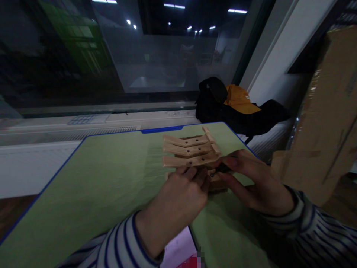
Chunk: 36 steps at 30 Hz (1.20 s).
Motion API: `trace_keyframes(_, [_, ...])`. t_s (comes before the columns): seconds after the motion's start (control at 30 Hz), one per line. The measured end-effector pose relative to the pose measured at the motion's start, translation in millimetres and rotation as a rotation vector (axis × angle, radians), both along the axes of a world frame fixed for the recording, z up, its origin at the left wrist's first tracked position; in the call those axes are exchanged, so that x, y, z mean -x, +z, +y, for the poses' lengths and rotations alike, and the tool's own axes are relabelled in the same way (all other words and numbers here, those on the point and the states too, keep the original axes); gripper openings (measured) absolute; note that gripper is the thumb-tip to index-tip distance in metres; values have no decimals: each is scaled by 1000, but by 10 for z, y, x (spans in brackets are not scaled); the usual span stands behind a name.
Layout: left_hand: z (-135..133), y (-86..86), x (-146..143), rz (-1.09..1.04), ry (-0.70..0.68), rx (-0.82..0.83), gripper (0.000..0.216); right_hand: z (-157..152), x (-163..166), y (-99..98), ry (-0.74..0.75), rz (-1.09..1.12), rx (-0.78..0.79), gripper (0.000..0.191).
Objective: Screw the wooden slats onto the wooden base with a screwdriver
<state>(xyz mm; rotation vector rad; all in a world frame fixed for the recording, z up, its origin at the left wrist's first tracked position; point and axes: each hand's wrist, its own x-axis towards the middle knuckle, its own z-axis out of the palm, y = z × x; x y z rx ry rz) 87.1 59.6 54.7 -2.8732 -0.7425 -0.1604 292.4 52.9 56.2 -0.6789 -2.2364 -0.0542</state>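
A wooden rack point(189, 150) of several flat slats with holes, joined along a strip at their right ends, lies on the green table point(106, 178). My left hand point(178, 201) is curled over its near slats, fingers closed on the wood. From the right, my right hand point(256, 182) pinches the rack's near right end between thumb and fingers. A small dark piece point(220, 170) shows between the two hands; I cannot make out what it is. Both sleeves are striped blue and white.
The table has a blue edge point(161, 129) and stands against a white window sill point(83, 126). A black bag point(237, 115) with an orange cap point(241, 99) lies on the sill at right. Brown cardboard point(326, 123) stands at far right. A pink paper point(178, 251) lies near me.
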Motion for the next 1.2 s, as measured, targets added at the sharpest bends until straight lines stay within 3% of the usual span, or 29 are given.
trace_keyframes(0.27, [0,33,13,-5,-18,-67,29,13,36,16,-16,11,-64,58])
trace_keyframes(0.43, [-173,55,257,-267,-66,-195,22,30,45,13,-1,20,-75,56])
trace_keyframes(0.53, [-345,28,505,-370,97,-95,24,40,43,3,12,26,-75,59])
trace_keyframes(0.67, [-569,-58,763,-149,571,396,24,51,43,-7,28,21,-74,61])
trace_keyframes(0.77, [-666,-138,810,-135,770,683,30,52,44,-8,25,20,-71,59])
trace_keyframes(0.93, [-679,-245,737,-259,796,826,52,47,39,-1,24,16,-76,60])
trace_keyframes(1.2, [-602,-289,743,-286,769,735,53,59,44,3,4,9,-77,58])
